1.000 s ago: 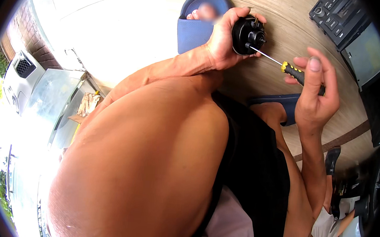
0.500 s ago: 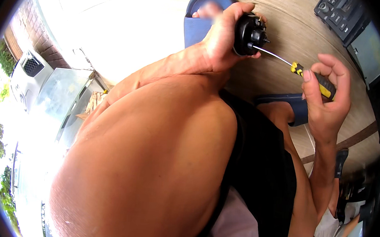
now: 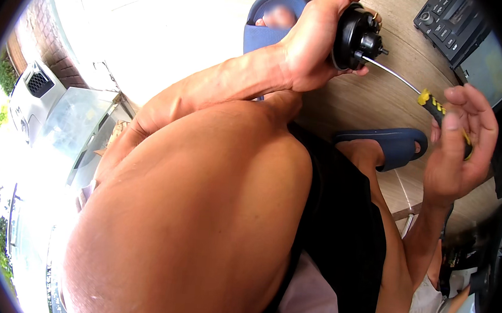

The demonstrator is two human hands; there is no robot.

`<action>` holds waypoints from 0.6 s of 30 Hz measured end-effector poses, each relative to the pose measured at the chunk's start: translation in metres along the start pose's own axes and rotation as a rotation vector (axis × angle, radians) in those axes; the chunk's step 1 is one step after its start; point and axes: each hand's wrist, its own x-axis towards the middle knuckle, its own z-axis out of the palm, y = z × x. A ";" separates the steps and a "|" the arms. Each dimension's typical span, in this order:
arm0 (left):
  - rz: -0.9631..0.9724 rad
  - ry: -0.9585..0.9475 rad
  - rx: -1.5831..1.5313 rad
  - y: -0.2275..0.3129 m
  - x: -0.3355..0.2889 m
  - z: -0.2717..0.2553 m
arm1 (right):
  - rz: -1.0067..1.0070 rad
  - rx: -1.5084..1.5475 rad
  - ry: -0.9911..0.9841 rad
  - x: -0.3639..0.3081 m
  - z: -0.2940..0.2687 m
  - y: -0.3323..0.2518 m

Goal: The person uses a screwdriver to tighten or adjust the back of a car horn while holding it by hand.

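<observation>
My left hand (image 3: 313,50) is closed round the rim of a black round car horn (image 3: 351,38), its studded face turned to the right. A small post and a threaded stud stick out of that face. In my right hand (image 3: 464,142) is a screwdriver (image 3: 432,107) with a black and yellow handle, gripped between thumb and fingers. Its thin metal shaft slants up to the left, and the tip meets the horn's face below the central post. The lower end of the handle is partly hidden by my fingers.
Blue slippers (image 3: 403,151) are on my feet on the wood-look floor (image 3: 400,16). A black car radio (image 3: 449,25) lies at the upper right. Another person's leg and light clothing (image 3: 427,305) show at the lower right. A white car (image 3: 37,92) stands outside at the left.
Both hands have moved to the right, carrying the horn and the screwdriver with them. My right hand is also lower, and its fingers have shifted on the handle. The tip stays at the horn.
</observation>
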 end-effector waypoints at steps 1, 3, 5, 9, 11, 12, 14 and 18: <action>0.005 -0.035 -0.001 0.000 0.003 -0.003 | 0.148 0.076 0.026 0.001 -0.001 -0.001; -0.014 -0.092 -0.020 0.004 0.002 -0.001 | 0.167 0.054 -0.015 0.008 -0.012 -0.009; -0.010 -0.120 -0.023 0.004 0.000 0.004 | 0.201 -0.007 -0.009 0.009 -0.012 -0.019; 0.015 -0.113 0.038 0.002 -0.003 0.010 | -0.009 -0.031 0.026 0.008 -0.009 -0.018; -0.006 -0.088 0.040 0.002 -0.002 0.013 | 0.051 0.036 0.044 0.006 -0.012 -0.015; -0.039 -0.059 0.043 0.002 -0.002 0.014 | 0.184 0.079 0.062 0.005 -0.014 -0.016; -0.038 -0.063 0.038 0.001 -0.005 0.016 | 0.226 0.226 0.028 0.006 -0.022 -0.015; 0.030 -0.065 0.014 0.003 -0.006 0.017 | 0.265 0.107 0.013 0.004 -0.015 -0.028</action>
